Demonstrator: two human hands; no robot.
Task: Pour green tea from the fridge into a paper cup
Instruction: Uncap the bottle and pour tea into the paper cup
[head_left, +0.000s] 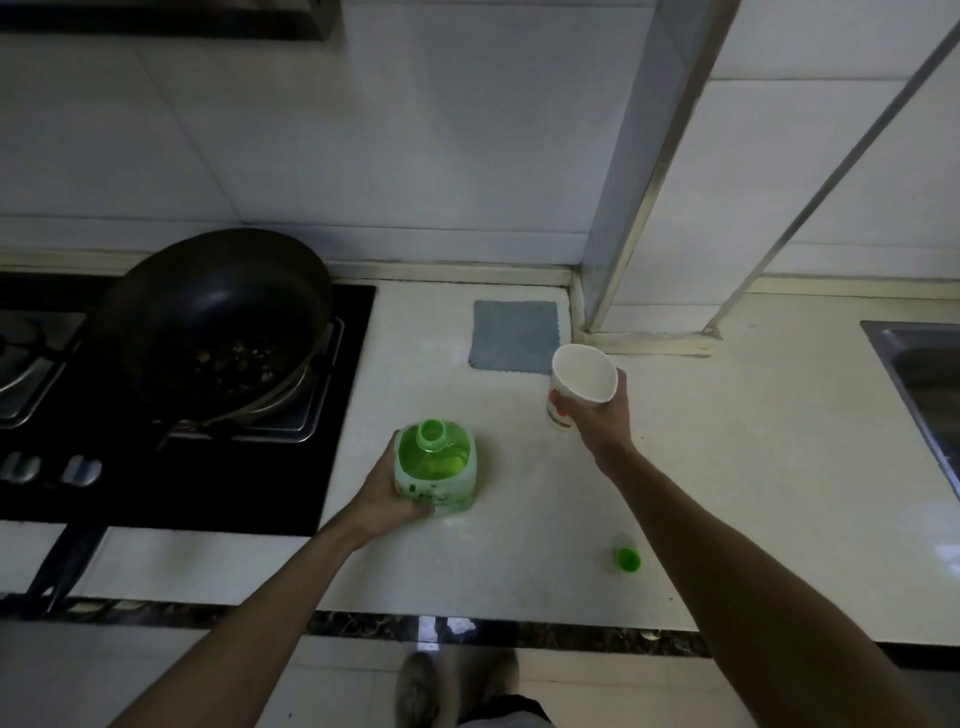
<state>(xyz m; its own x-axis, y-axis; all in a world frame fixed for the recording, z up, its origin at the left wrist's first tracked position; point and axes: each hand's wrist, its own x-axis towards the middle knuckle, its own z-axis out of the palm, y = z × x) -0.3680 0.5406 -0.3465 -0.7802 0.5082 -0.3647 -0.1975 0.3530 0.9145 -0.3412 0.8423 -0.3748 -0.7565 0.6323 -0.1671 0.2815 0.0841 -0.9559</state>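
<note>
Dim, underexposed and soft, with wide-angle bending at the edges and dark corners.

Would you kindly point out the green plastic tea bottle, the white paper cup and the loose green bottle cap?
green plastic tea bottle (435, 470): head view, on its shoulder below the open neck.
white paper cup (582, 371): head view, on its inner wall.
loose green bottle cap (627, 560): head view, on its middle.

Home kitchen: gas hob (332, 415), wok (218, 317), tiled wall (363, 156), sink (919, 374)
</note>
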